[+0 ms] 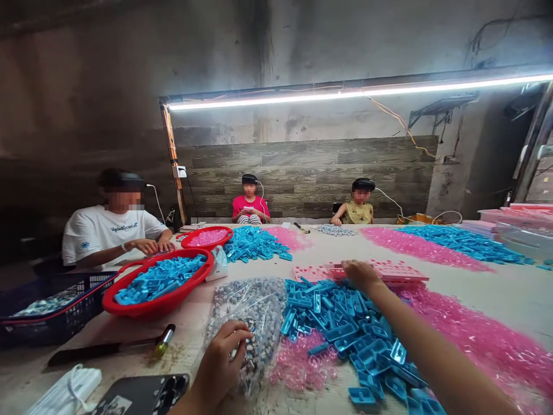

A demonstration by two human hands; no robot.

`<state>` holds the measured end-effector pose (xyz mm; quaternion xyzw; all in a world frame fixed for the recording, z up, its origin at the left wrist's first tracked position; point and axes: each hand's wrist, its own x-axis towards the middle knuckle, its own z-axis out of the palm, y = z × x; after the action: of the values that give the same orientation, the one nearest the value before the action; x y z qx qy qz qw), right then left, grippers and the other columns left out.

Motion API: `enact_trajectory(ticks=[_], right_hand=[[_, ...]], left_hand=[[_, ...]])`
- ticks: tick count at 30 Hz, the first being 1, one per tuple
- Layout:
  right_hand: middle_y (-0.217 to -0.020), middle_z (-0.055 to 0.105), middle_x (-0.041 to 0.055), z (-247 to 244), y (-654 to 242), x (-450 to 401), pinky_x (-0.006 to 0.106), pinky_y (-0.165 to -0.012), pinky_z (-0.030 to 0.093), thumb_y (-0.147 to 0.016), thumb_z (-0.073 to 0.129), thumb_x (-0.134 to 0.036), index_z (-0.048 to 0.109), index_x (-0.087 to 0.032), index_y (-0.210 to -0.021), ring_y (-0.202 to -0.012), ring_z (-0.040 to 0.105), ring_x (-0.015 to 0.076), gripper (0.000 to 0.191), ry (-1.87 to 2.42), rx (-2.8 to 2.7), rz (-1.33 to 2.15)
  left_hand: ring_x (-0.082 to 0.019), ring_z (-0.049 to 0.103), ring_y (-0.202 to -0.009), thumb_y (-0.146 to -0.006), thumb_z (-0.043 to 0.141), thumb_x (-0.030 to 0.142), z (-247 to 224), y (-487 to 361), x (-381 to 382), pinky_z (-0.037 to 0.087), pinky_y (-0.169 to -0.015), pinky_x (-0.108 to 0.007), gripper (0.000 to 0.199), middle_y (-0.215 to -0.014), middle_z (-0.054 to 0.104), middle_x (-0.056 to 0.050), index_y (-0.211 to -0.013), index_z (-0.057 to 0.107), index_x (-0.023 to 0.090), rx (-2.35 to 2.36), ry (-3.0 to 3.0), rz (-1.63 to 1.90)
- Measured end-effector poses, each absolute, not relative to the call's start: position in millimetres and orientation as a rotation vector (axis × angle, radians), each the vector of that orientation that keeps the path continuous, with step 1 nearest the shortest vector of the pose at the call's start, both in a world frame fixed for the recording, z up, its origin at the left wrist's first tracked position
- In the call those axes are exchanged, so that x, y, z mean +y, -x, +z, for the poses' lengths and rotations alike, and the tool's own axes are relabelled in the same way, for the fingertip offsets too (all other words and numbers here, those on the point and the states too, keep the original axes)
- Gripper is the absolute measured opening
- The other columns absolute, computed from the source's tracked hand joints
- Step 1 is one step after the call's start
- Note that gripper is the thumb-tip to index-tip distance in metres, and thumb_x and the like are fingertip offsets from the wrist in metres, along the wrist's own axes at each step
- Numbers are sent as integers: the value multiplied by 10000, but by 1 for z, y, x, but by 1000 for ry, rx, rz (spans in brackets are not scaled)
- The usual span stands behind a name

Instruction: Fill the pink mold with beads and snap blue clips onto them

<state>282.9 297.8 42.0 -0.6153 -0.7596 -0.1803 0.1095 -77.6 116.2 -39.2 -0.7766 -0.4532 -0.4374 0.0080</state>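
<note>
My left hand is closed, fingers curled toward the thumb, over an open clear plastic bag of small silvery metal parts. Whatever its fingertips hold is too small to make out. My right hand reaches forward with bent fingers drawn together on a pink plastic tray with rows of raised blocks. The hand's back hides what sits under those fingertips. A heap of blue plastic pieces lies between the bag and my right forearm. Small clear pink pieces are piled at its near side.
Red baskets stand left, beside a dark blue basket. Near my left arm lie a black-handled tool, a phone and a white device. Pink pieces spread right. Several people sit across the table.
</note>
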Motion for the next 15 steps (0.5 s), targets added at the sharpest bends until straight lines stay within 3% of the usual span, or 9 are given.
enact_trajectory(ticks=[5,10,13,15], right_hand=[[-1007,639,160,60,-267,247,315,-815,460,-892,397,-143,569,-99,-1037,-957,594,230,230,1622,-2119,-571],[-949,632,90,64,-231,120,309,-749,486,-889,436,-267,592,-206,-984,-862,595,199,193,949,-2055,-297],[-873,635,42,41,-210,46,262,-647,495,-877,455,-246,595,-294,-969,-752,601,164,174,827,-2333,-81],[-759,634,6,10,-198,17,218,-490,459,-879,448,-266,586,-322,-902,-589,576,132,151,859,-2467,74]], left_hand=[[-186,580,-898,-775,446,80,-39,77,116,498,-795,-315,230,-913,615,-72,-813,640,197,-1404,2463,-1367],[-181,575,-899,-766,450,71,-38,77,113,487,-808,-321,230,-911,613,-66,-809,641,192,-1381,2523,-1419],[-177,571,-905,-763,445,64,-36,77,112,478,-821,-323,242,-926,612,-65,-823,644,187,-1380,2578,-1423],[-179,567,-914,-759,439,60,-35,77,111,471,-836,-331,248,-935,611,-68,-817,646,184,-1388,2604,-1408]])
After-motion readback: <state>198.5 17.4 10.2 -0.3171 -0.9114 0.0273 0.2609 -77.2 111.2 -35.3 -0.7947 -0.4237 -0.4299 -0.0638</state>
